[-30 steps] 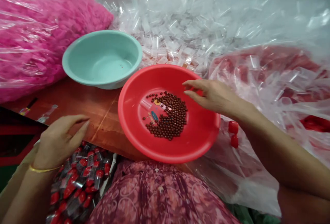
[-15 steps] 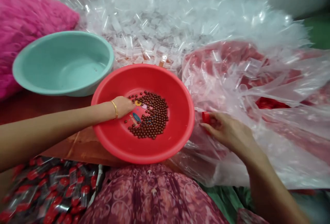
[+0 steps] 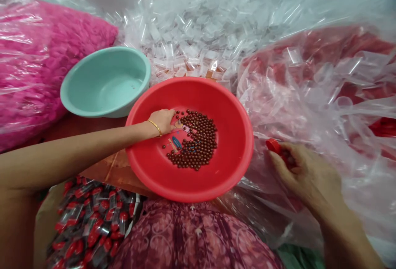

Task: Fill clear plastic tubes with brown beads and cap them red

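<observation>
The left hand (image 3: 163, 120) is pinching small, hard, roll-prone beads (image 3: 194, 143) at the bowl's (image 3: 235, 166) nine o'clock; the right hand (image 3: 305, 174) is gripping a light, stiff red cap (image 3: 273, 145) by its rim.

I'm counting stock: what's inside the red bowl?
The red bowl holds a pile of small brown beads, a few small coloured bits, and the left hand reaching in. Whatever its fingers cover or pinch cannot be seen.

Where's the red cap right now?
In the head view, the red cap is pinched at the fingertips of the right hand, just right of the red bowl rim, over the clear plastic bag of red parts.
</observation>
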The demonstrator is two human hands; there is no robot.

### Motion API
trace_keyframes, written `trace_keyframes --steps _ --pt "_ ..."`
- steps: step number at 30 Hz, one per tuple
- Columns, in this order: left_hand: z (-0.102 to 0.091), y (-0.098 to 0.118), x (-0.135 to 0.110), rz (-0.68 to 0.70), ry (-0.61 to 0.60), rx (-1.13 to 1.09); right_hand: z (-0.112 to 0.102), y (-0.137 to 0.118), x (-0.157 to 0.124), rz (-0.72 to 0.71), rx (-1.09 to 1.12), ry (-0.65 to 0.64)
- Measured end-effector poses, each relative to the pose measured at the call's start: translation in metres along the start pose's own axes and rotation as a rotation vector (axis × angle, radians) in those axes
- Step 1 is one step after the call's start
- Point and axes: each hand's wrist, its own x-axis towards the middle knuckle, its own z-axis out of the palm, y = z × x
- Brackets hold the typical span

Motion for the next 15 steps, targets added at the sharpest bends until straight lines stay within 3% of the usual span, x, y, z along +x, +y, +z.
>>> trace_keyframes --steps 3,8,15 --pt "0.006 0.003 -0.005 0.002 -0.044 0.175 0.002 0.001 0.0 -0.005 -0.002 0.01" --pt "0.016 0.006 -0.004 0.144 -0.115 0.318 0.003 0.003 0.002 -0.007 0.02 0.008" --pt "0.002 -0.011 0.015 0.15 -0.106 0.531 0.0 0.003 0.0 0.004 0.027 -0.036"
